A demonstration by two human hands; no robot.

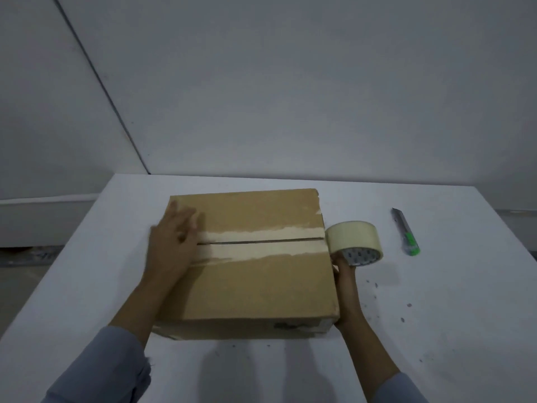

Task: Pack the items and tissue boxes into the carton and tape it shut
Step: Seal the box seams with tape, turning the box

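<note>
Your left hand (pixel 174 239) lies flat, fingers spread, on the left end of the closed carton (pixel 250 266) on the white table (pixel 436 315). Your right hand (pixel 345 274) grips the pale tape roll (pixel 353 242) against the carton's right edge. Torn pale strips flank the carton's untaped centre seam.

White table (pixel 87 286), pale grey walls (pixel 290 82)
</note>
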